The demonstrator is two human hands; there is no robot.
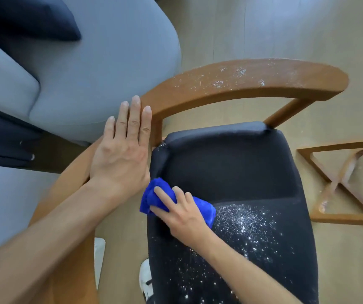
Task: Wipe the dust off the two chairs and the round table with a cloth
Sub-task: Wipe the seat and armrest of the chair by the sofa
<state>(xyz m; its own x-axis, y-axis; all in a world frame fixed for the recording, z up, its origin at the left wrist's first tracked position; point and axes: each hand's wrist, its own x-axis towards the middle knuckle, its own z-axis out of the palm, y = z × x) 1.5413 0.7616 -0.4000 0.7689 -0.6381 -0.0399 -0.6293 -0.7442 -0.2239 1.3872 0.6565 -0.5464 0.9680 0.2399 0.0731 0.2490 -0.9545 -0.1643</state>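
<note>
A chair with a black padded seat (241,172) and a curved wooden backrest rail (252,77) fills the middle of the view. White dust speckles the front part of the seat (248,227) and the top of the rail. My right hand (180,213) presses a bunched blue cloth (154,194) onto the seat's left edge. My left hand (123,145) lies flat with fingers together beside the seat, fingertips at the left end of the wooden rail, holding nothing.
A grey sofa (84,73) with a dark navy cushion (27,16) stands close on the left. A dusty wooden crossed frame (340,183) rests on the pale wood floor at the right. A white shoe (145,279) shows below the seat.
</note>
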